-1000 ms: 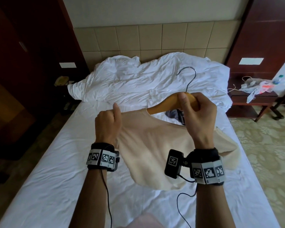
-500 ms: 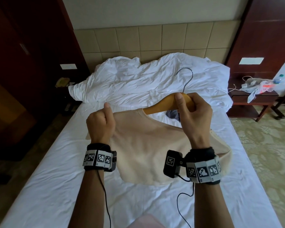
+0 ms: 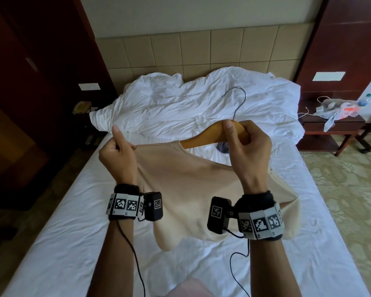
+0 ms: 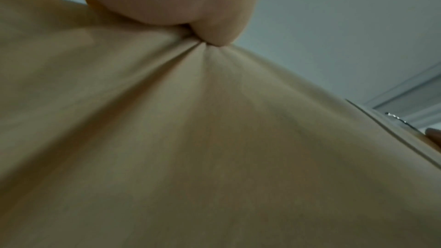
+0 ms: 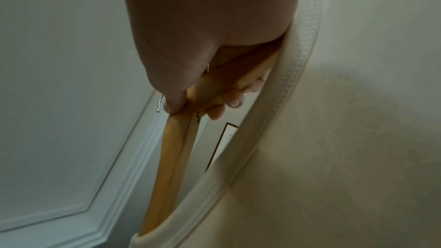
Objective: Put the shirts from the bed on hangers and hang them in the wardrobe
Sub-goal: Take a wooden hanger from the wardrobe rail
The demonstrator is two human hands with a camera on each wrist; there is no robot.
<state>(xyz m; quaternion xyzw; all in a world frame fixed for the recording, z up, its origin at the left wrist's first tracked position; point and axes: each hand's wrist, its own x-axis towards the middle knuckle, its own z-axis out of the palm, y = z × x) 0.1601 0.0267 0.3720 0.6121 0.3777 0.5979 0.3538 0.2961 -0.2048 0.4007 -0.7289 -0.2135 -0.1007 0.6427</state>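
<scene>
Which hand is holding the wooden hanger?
The right hand grips the wooden hanger. The left hand only pinches the beige shirt.

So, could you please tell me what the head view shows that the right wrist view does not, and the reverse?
Only the head view shows the left hand pinching the beige shirt's shoulder, the whole metal hook, the bed and the nightstand.

Only the right wrist view shows the fingers curled under the wooden hanger and its left arm entering the ribbed collar.

Both show the right hand gripping the hanger inside the shirt's neck.
</scene>
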